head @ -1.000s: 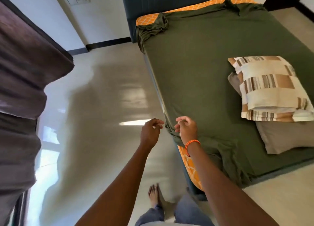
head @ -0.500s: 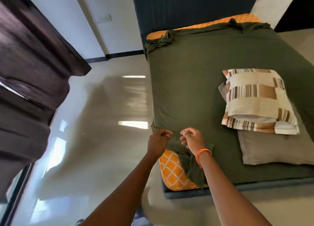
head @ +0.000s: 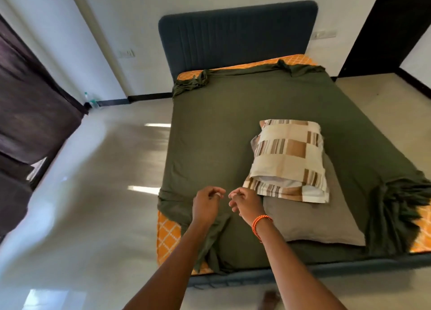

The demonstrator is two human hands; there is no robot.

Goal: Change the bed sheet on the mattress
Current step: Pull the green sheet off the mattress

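While a smooth olive-green bed sheet (head: 210, 132) stretches over the orange lattice-patterned mattress (head: 166, 235), the left hand (head: 206, 206) and right hand (head: 247, 203) hover above its bunched near corner, fingers curled, gripping nothing visible.

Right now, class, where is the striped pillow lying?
In the head view, the striped pillow lies on the green sheet, right of the bed's middle, overlapping the far end of a grey pillow.

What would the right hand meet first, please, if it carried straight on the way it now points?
Probably the striped pillow, just beyond the right hand on the green sheet. Depth is unclear, so it might pass the pillow's near left corner.
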